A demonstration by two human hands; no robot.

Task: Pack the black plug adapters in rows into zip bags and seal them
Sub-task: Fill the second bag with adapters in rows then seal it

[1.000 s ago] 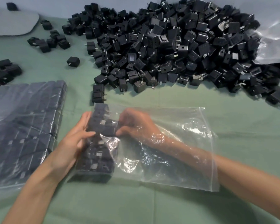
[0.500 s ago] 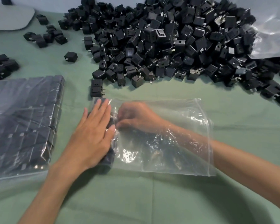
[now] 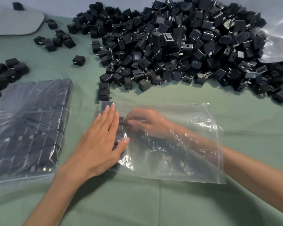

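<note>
Under left hand [image 3: 101, 141] lies bagged adapter row [image 3: 121, 126]

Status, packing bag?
Left hand flat on adapter row, outside zip bag. Right hand inside bag, fingers curled on row. Bag unsealed; nothing in the way.

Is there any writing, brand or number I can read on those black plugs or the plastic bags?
None can be read.
The loose plug adapters show only holes and metal prongs; any moulded marks are too small or blurred.
The open zip bag and the filled bag show no print.
</note>
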